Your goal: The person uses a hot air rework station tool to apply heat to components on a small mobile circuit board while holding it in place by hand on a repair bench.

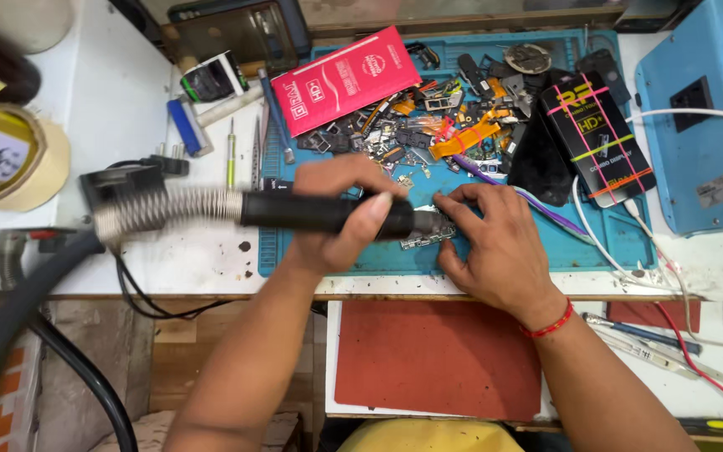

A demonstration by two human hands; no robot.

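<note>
Head view: left hand (340, 213) wrapping its grip tight around a black hot-air wand (320, 213) at frame centre, nozzle pointing right onto a small circuit board (428, 238) lying on the blue mat (596, 247) — right hand (495, 238) pressing fingertips (445, 203) down beside that board, grip loose, clasping nothing. Lying upper centre: red packet (345, 79); scattered phone parts (437, 125) crowding the worktop (127, 109) behind.

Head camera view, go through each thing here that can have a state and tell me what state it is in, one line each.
Left hand: closed around the black hot air handle.
Hot air handle: held level, tip over the mat.
Right hand: fingers pressing a small metal part.
Small metal part: flat on the blue mat.
Blue mat: littered with parts.
Red packet: lying flat.
</note>
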